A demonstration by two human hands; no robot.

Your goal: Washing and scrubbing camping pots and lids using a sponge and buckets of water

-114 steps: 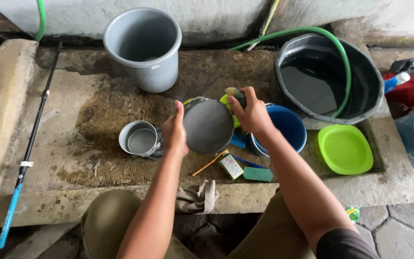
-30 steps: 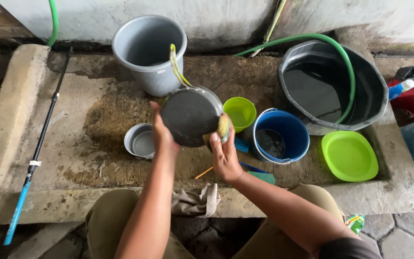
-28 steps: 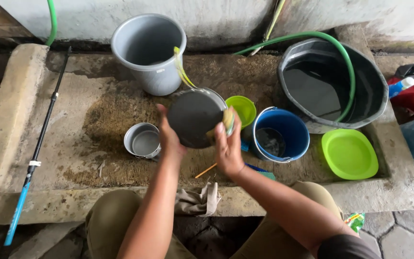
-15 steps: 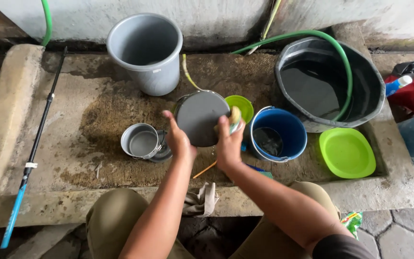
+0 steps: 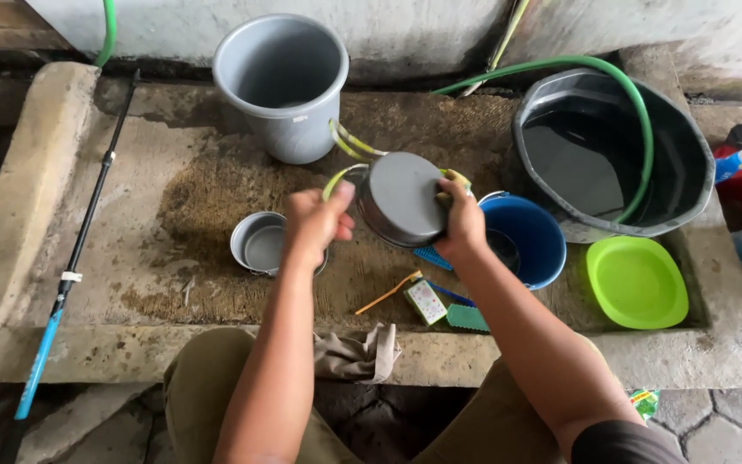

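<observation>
Here both hands [image 5: 388, 225] grip upturned grey pot [image 5: 401, 199]; black basin [image 5: 680, 137] holds water.

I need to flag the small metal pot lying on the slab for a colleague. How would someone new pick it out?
Start at the tall grey bucket at the back of the concrete slab. Come toward the person: the small metal pot sits open side up, just beyond the left hand. Unlike the bigger grey pot held in both hands, it rests on the slab.

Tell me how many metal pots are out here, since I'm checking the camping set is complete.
2. One grey pot is held bottom-up between both hands, above the slab; a smaller one sits on the concrete behind the left hand. More could be hidden inside the buckets.
</observation>
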